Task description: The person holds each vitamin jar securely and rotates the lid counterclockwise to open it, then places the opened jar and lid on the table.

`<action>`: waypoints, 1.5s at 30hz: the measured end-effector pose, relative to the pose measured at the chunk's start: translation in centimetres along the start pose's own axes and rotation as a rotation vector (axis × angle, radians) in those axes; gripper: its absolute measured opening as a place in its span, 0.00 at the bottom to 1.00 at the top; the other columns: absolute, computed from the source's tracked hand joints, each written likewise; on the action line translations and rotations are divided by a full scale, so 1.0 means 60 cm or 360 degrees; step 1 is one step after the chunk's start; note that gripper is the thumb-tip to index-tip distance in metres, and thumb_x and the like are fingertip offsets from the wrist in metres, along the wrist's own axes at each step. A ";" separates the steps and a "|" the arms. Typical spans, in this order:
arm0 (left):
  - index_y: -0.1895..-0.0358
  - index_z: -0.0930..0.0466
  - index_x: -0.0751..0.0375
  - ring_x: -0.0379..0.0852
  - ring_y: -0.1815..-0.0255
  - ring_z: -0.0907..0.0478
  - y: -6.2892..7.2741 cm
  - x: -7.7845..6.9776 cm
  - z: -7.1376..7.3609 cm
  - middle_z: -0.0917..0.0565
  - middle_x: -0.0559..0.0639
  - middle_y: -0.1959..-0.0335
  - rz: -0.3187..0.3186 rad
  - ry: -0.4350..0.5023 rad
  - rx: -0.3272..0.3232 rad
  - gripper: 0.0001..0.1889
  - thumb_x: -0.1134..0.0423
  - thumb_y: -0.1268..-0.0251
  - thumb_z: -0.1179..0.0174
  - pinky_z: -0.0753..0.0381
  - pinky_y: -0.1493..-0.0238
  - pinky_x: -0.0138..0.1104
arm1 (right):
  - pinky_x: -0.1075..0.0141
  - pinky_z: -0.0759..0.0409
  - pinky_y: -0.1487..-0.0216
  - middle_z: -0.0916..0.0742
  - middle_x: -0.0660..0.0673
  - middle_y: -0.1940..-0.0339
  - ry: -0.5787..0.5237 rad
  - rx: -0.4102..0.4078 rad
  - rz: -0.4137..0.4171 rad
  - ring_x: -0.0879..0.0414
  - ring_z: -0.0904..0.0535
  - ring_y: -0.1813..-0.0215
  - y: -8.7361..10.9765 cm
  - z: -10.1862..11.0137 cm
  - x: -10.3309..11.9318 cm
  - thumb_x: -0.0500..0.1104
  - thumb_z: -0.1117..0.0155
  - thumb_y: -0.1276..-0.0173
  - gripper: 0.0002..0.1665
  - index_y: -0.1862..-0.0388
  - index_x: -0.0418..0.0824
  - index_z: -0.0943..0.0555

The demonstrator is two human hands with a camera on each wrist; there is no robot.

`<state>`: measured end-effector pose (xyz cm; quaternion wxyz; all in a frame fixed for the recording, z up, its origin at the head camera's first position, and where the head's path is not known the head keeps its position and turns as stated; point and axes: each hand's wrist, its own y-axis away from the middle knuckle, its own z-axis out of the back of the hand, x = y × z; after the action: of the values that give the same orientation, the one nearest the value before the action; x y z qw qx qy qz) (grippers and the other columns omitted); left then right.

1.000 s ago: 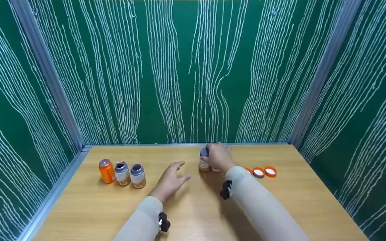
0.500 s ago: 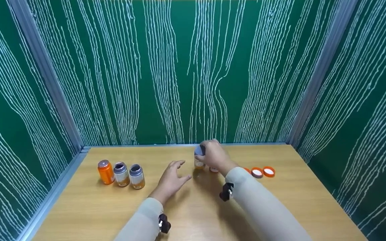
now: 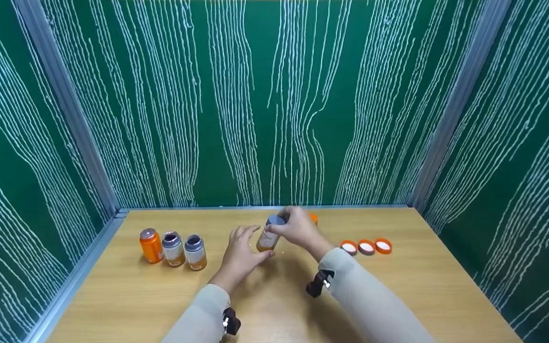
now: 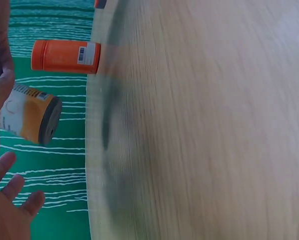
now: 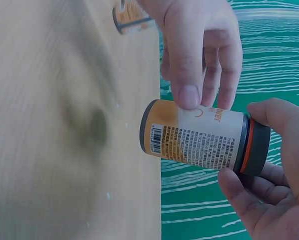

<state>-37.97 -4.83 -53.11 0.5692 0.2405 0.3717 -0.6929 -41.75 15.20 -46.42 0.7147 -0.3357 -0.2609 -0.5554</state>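
Note:
My right hand (image 3: pixel 300 231) pinches the dark lid of a white-and-orange supplement bottle (image 3: pixel 270 237), which is tilted and off the table. An orange ring shows under the lid (image 5: pixel 257 147) in the right wrist view. My left hand (image 3: pixel 241 252) is spread beside the bottle's lower part. Its fingertips (image 4: pixel 33 201) look apart from the bottle in the left wrist view. In the right wrist view the left thumb (image 5: pixel 188 90) overlaps the bottle's side; whether it touches, I cannot tell.
At the left stand an orange bottle (image 3: pixel 151 247) and two lidless white-and-orange bottles (image 3: pixel 173 250). Three orange-rimmed lids (image 3: pixel 366 247) lie in a row at the right, white insides up. Another orange bottle (image 4: pixel 67 56) stands behind my right hand. Green walls enclose the wooden table (image 3: pixel 274 305).
My right hand has lifted the bottle and brought it left and nearer, tilting it, to beside my left hand. The orange bottle behind and the third lid have come into sight.

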 end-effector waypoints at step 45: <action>0.35 0.10 0.54 0.50 0.43 0.15 0.040 -0.016 0.002 0.10 0.50 0.44 -0.0416 -0.0460 -0.0005 0.29 0.56 0.40 0.11 0.11 0.30 0.51 | 0.69 0.25 0.78 0.09 0.40 0.66 -0.0111 0.0285 -0.0320 0.53 0.20 0.76 0.060 -0.025 -0.036 0.73 0.40 0.16 0.35 0.52 0.43 0.11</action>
<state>-35.42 -4.48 -52.88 0.5223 0.0872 0.3151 -0.7876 -38.80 15.94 -49.65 0.6730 -0.2618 -0.3664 -0.5868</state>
